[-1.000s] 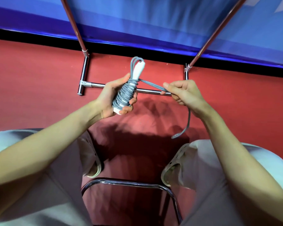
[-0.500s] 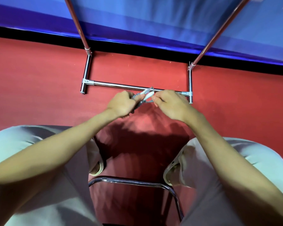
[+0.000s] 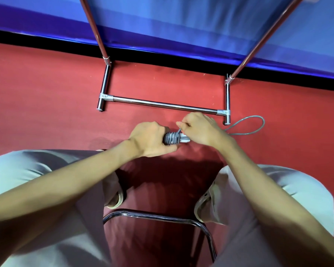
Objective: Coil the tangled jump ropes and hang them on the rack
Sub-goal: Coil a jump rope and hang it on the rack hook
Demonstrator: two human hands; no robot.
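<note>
My left hand (image 3: 150,138) grips the coiled grey jump rope (image 3: 173,138) near the rack (image 3: 162,105); my right hand (image 3: 199,130) pinches its loose strand. No readable writing.

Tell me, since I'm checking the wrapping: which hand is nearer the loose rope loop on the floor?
Right. The right hand is beside the loose loop; the left hand is farther, gripping the coiled bundle.
</note>
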